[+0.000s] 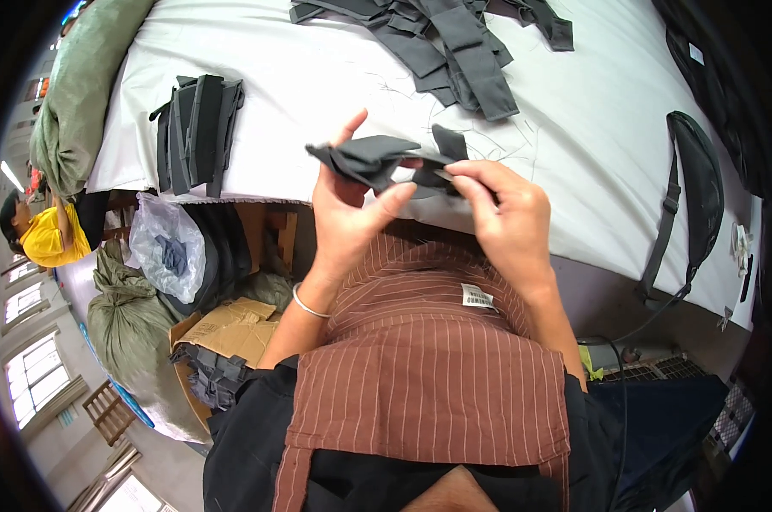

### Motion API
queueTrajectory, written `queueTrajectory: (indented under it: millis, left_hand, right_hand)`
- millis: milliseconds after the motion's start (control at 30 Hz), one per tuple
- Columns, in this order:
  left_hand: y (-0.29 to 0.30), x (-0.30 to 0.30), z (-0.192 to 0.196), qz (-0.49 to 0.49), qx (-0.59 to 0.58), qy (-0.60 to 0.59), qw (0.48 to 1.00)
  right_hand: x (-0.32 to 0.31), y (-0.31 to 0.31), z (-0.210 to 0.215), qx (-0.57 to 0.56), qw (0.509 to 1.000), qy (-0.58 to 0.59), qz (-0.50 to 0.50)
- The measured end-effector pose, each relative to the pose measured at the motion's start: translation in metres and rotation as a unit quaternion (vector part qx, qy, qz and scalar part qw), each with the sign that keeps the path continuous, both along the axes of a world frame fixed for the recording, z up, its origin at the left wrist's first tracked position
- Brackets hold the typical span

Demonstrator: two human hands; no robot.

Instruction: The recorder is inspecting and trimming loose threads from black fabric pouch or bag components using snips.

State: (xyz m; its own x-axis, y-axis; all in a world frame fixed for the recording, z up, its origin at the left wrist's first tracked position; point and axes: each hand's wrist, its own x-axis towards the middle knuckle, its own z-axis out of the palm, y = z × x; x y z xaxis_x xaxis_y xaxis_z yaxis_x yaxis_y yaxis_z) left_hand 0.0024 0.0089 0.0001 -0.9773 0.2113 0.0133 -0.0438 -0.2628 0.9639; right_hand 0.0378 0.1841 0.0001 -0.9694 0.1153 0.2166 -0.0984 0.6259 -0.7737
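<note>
Above the near edge of the white-covered table point(266, 111), my left hand point(343, 205) grips a folded dark grey fabric strip point(373, 158), thumb toward me and a finger raised behind it. My right hand point(509, 218) is closed in a pinch at the strip's right end, where a thin, narrow object shows at the fingertips; I cannot make out what it is. Another part of the dark fabric stands up just behind that pinch. Farther back lies a loose pile of dark grey strips point(454, 51), with cut thread ends point(488, 141) scattered in front of it.
A stack of dark strips point(200, 132) lies at the table's left. A black waist bag point(693, 196) rests at the right edge. Below left are a plastic-lined bin point(168, 247), a cardboard box point(232, 328) and green sacks point(138, 333). A person in yellow point(53, 235) is far left.
</note>
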Motion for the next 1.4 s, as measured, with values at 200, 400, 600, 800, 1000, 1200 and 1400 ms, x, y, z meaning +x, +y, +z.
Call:
queueTrajectory:
  millis: [200,400,600,800,1000,1200,1400]
  left_hand:
    - [-0.012,-0.020,0.016,-0.109,0.091,-0.142,0.980]
    - [-0.003,-0.011,-0.007,-0.174,0.070,-0.190,0.964]
    - [-0.001,-0.004,-0.012,-0.177,0.082,-0.212,0.958]
    - [0.001,0.000,-0.015,-0.179,0.085,-0.217,0.956]
    - [0.001,0.004,-0.012,-0.205,0.086,-0.228,0.948]
    - [0.003,0.013,-0.020,-0.202,0.098,-0.229,0.947]
    - [0.005,0.020,-0.019,-0.222,0.091,-0.238,0.941]
  right_hand:
    - [0.003,0.016,0.005,-0.351,0.934,-0.059,0.019]
    - [-0.007,0.004,-0.005,-0.109,0.992,0.056,0.024]
    - [-0.004,0.010,-0.018,-0.009,0.999,0.051,0.016]
    - [-0.011,0.004,-0.015,-0.052,0.995,0.080,-0.008]
    - [-0.025,0.002,-0.012,0.017,0.993,0.118,0.023]
    - [-0.024,0.007,-0.008,-0.037,0.995,0.093,0.003]
    - [-0.014,0.011,-0.016,0.029,0.993,0.100,0.053]
